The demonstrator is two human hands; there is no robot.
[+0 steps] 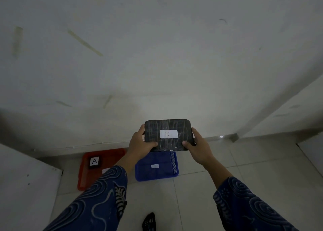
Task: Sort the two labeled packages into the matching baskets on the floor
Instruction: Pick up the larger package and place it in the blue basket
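From my feed, the B package covers the far edge of the blue basket; the white label in that basket is too small to read. My left sleeve hides the near right corner of the red basket and part of a 2nd white tag, text not legible. Fingers of both hands go behind the pkg, so their tips are out of sight. Both forearms are cut off by the bottom edge. Dark item w/ lettering at bottom edge: cropped, can't ID.
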